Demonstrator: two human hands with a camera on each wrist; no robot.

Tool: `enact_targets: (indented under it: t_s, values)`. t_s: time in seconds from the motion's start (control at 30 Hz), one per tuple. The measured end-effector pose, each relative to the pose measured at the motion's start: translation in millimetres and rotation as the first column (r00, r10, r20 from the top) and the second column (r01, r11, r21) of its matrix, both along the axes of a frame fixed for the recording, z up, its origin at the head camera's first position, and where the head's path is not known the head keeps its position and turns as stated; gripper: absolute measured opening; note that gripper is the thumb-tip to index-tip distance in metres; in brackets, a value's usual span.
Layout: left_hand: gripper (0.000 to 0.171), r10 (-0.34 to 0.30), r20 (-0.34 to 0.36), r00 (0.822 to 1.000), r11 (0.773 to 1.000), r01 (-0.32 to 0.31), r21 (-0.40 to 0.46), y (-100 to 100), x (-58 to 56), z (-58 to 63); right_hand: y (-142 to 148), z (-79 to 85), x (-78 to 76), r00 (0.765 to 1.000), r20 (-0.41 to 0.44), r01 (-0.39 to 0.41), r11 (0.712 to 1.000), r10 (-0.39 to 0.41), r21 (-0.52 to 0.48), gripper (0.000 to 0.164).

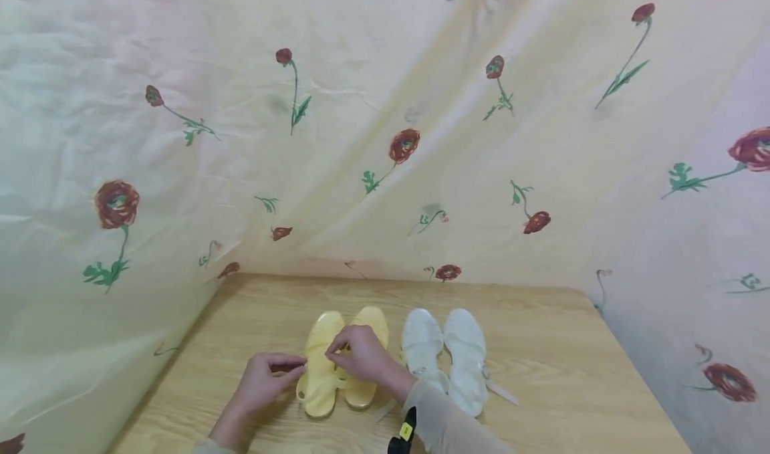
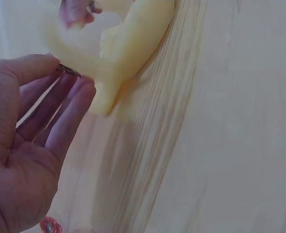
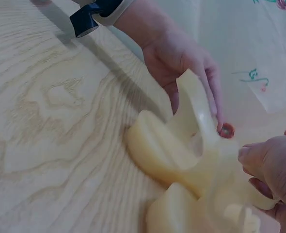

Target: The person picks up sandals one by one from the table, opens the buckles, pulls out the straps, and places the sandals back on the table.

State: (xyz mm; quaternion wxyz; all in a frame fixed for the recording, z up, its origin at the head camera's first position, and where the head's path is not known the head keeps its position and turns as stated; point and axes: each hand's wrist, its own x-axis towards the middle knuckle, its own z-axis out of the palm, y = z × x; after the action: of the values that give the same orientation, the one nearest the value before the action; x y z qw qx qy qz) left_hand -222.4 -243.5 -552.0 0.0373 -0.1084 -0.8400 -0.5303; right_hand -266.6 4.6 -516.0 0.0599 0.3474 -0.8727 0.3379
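A yellow sandal (image 1: pixel 320 384) lies flat between my two hands. At its outer side my left hand (image 1: pixel 265 377) pinches a small metal buckle (image 2: pixel 68 70) between thumb and fingers. My right hand (image 1: pixel 361 352) is at the inner side, its curled thumb and fingers pinching close by the pale strap (image 3: pixel 208 116); what lies between those tips is mostly hidden. The strap arches up over the heel in the right wrist view. The matching yellow sandal (image 1: pixel 371 319) lies just to the right, partly covered by my right hand.
Right of the yellow pair lie two white sandals (image 1: pixel 464 337), with a loose strap (image 1: pixel 502 394) stretched out on the wooden table (image 1: pixel 541 347). Flower-printed cloth (image 1: pixel 337 193) hangs behind the table and along its sides. A black wrist camera (image 1: pixel 402 434) sits at my right sleeve.
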Motion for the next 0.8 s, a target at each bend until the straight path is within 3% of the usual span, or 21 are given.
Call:
enact_targets:
  t_s: [0.1, 0.27, 0.53, 0.8]
  values:
    - [0.032, 0.001, 0.022, 1.000, 1.000, -0.001, 0.024, 2, 2.0, 2.9, -2, 2.8, 0.1, 1.000, 0.003, 0.004, 1.000, -0.004, -0.025, 0.005]
    - [0.046, 0.086, 0.053, 0.995, 0.995, -0.089, 0.054, 5, 4.1, 11.0, -8, 5.2, 2.0, 0.999, 0.020, 0.026, 0.997, -0.025, -0.068, 0.003]
    - [0.022, 0.078, -0.002, 0.997, 0.997, -0.078, -0.025, 9, -3.0, 28.5, -15, 14.3, 1.1, 0.998, 0.057, 0.047, 0.981, -0.037, -0.186, 0.010]
    - [0.019, 0.101, 0.005, 0.995, 0.995, -0.101, 0.006, -6, -0.6, 28.3, 5, 18.7, -7.5, 0.994, 0.090, 0.073, 0.973, -0.055, -0.220, 0.015]
